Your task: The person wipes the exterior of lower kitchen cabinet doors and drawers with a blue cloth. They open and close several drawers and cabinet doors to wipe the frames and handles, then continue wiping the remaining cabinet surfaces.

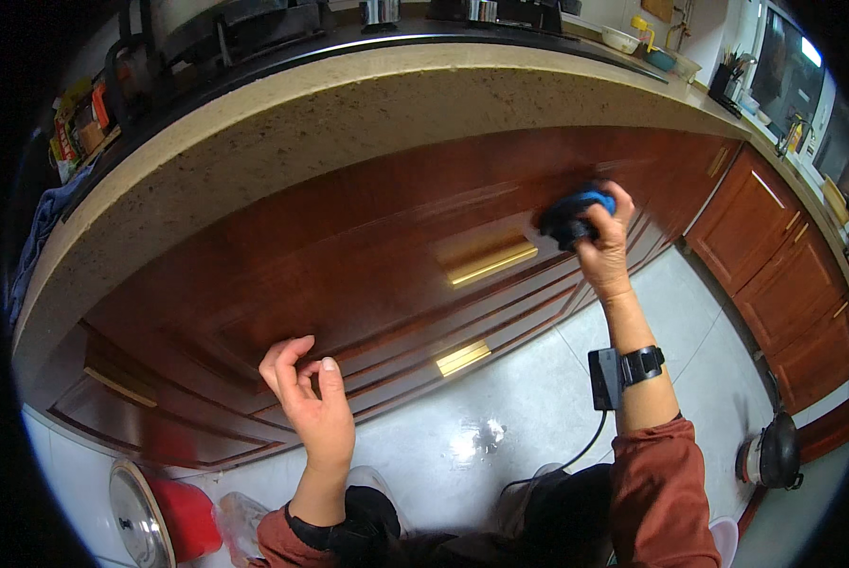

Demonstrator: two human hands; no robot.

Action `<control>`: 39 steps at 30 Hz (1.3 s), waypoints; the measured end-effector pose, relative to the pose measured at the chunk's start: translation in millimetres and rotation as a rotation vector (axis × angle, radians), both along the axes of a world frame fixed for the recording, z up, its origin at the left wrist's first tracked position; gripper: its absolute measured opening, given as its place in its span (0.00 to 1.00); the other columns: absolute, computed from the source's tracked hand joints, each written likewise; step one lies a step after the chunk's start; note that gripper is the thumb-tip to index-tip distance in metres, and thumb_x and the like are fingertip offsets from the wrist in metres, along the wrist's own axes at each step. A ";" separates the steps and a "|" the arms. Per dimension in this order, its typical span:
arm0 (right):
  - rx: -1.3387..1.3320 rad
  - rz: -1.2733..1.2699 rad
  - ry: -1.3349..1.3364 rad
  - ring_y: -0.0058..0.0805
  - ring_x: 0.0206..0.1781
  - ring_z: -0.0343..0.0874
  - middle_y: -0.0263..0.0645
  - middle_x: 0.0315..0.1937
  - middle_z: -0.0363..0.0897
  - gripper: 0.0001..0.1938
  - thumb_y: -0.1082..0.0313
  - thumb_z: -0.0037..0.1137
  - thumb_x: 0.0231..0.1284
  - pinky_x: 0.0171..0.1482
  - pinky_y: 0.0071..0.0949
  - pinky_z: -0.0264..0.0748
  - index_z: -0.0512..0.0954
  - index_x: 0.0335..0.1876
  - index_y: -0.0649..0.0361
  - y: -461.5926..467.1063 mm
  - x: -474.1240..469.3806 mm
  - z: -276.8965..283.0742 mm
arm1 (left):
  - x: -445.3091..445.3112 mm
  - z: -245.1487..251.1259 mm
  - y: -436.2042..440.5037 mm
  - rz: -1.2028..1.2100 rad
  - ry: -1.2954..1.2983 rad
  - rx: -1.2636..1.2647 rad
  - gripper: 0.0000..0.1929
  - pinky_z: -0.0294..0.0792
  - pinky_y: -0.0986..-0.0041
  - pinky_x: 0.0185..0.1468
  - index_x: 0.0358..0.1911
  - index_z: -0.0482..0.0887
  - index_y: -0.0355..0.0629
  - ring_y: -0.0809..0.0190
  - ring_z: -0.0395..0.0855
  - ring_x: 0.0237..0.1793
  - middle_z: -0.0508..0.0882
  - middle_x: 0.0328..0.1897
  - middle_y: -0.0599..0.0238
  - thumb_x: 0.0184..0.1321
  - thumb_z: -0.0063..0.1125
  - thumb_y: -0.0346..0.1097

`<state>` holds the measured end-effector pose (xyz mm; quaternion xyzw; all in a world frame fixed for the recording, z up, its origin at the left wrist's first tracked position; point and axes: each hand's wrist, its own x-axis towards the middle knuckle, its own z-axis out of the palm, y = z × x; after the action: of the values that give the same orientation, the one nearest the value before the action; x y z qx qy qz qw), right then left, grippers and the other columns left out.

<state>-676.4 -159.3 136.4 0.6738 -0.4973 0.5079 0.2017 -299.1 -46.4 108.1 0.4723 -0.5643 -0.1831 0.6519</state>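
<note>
My right hand [607, 234] is closed around a blue and black cleaning pad or cloth [573, 214], too blurred to tell which. It is held at the upper part of a reddish-brown wooden drawer front [396, 220], right of a gold recessed handle [492, 260]. My left hand [315, 401] holds nothing. Its fingers are curled and apart, in front of the lower left of the same cabinet front. A black device [604, 379] with a cable is strapped to my right wrist.
Above the drawers runs a speckled stone countertop edge [367, 78] with a gas stove on it. A red bucket [186, 517] with a metal lid stands at lower left, by a plastic bag [239, 525]. A black pan [779, 451] is at the right. Wet patches shine on the tiled floor [453, 426].
</note>
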 end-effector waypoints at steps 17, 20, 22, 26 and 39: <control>0.076 0.140 -0.594 0.55 0.61 0.56 0.56 0.58 0.52 0.25 0.83 0.47 0.47 0.67 0.49 0.50 0.60 0.54 0.62 42.1 219.5 -110.8 | 9.7 -5.8 3.5 -0.028 0.077 0.100 0.15 0.64 0.72 0.57 0.51 0.71 0.38 0.63 0.68 0.54 0.68 0.54 0.60 0.60 0.51 0.26; -0.005 -0.126 -0.580 0.49 0.57 0.62 0.52 0.51 0.58 0.22 0.83 0.47 0.46 0.65 0.41 0.56 0.66 0.52 0.64 4.5 117.7 -117.7 | 15.7 -4.3 4.3 -0.022 0.030 0.125 0.15 0.62 0.71 0.59 0.51 0.72 0.38 0.62 0.67 0.55 0.69 0.53 0.60 0.59 0.51 0.27; 0.021 -0.086 -0.626 0.48 0.60 0.61 0.50 0.55 0.55 0.24 0.82 0.46 0.48 0.66 0.40 0.56 0.64 0.55 0.59 -14.9 43.5 -118.0 | 16.4 -2.0 3.1 -0.003 -0.043 0.099 0.15 0.61 0.71 0.59 0.51 0.72 0.38 0.62 0.68 0.54 0.68 0.53 0.60 0.59 0.51 0.27; 0.049 -0.363 -0.818 0.55 0.58 0.63 0.60 0.55 0.60 0.24 0.67 0.50 0.60 0.63 0.44 0.59 0.62 0.63 0.55 -62.0 -86.5 -95.2 | 15.3 3.1 -2.6 0.034 -0.061 0.163 0.16 0.60 0.71 0.60 0.51 0.71 0.37 0.63 0.67 0.50 0.67 0.49 0.63 0.58 0.51 0.28; 0.407 -0.177 -1.226 0.67 0.70 0.42 0.78 0.66 0.36 0.32 0.57 0.35 0.69 0.72 0.53 0.35 0.47 0.66 0.79 22.2 198.9 -134.6 | 9.0 5.8 -1.5 -0.045 0.071 0.153 0.18 0.63 0.72 0.60 0.54 0.71 0.37 0.64 0.66 0.56 0.67 0.54 0.62 0.60 0.55 0.27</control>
<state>-477.5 -137.1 1.8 0.2431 -0.6621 0.6774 -0.2091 -290.1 -48.0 113.9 0.5009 -0.5357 -0.2569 0.6294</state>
